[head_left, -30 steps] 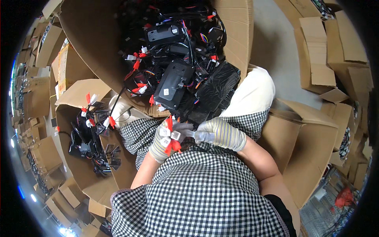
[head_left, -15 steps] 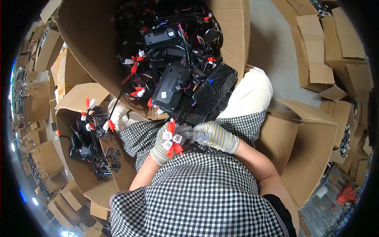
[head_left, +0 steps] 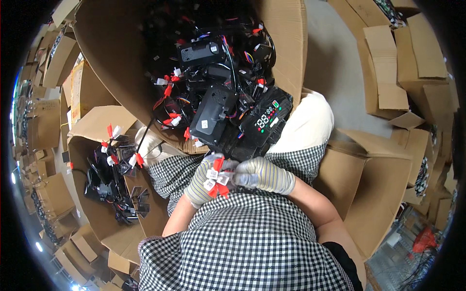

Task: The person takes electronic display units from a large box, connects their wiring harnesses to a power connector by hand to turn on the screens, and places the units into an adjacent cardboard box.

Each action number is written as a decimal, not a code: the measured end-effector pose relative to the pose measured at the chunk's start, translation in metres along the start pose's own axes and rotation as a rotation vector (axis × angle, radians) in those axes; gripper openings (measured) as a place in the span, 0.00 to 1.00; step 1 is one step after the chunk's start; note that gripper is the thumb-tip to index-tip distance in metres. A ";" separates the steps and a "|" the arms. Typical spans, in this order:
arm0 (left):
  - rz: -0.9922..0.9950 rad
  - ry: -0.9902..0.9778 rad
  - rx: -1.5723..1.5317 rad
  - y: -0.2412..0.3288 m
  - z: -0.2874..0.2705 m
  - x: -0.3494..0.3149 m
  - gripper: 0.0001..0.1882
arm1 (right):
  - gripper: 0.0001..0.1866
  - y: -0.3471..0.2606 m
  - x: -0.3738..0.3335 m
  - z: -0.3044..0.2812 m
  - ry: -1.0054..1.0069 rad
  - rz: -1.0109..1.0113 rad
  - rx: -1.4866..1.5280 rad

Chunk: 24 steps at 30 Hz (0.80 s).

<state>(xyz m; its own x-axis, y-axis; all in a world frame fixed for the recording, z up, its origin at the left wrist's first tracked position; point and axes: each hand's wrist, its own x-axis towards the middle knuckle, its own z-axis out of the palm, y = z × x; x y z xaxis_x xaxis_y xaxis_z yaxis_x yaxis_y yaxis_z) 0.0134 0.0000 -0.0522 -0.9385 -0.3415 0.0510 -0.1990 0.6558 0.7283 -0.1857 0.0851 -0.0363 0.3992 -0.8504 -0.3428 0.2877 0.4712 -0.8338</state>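
My gloved left hand [head_left: 198, 186] is closed around a bundle of red and white cable connectors [head_left: 217, 177] in front of my lap. The gloved right hand [head_left: 266, 175] meets it from the right, its fingertips pinched together beside the connectors; what lies between them is hidden. Just beyond my hands, a flat black display panel [head_left: 268, 118] is lit with coloured segments. Left of that panel rests a black plastic housing [head_left: 213, 115] with a small white label.
A large cardboard box [head_left: 284, 43], tilted toward me, holds a heap of black units and cables. A carton [head_left: 109, 228] on my left contains more black parts with connectors. To my right stands an open carton [head_left: 374, 194]. Stacked cardboard [head_left: 386, 68] lies farther right.
The display panel was dark before and now glows. Both hands have shifted slightly right and down with the connectors, staying close together.
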 end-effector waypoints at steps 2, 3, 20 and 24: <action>-0.003 -0.063 -0.095 -0.004 -0.004 -0.002 0.16 | 0.20 0.010 0.005 -0.014 -0.018 0.030 -0.151; -0.368 -0.011 -0.351 -0.002 0.000 -0.011 0.19 | 0.21 -0.007 0.007 -0.023 -0.020 0.034 -0.208; -0.469 0.287 -0.147 -0.025 -0.001 -0.013 0.12 | 0.16 -0.125 0.192 -0.148 0.606 -0.392 -0.054; -0.295 0.503 -0.198 -0.027 -0.004 -0.007 0.13 | 0.21 -0.171 0.144 -0.127 0.653 -0.627 -0.006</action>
<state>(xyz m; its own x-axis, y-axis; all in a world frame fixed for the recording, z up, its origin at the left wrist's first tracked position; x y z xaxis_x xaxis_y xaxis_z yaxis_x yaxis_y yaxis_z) 0.0262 -0.0181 -0.0694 -0.5937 -0.7973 0.1090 -0.3288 0.3639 0.8715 -0.2879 -0.1480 0.0017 -0.4031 -0.9152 -0.0011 0.2811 -0.1226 -0.9518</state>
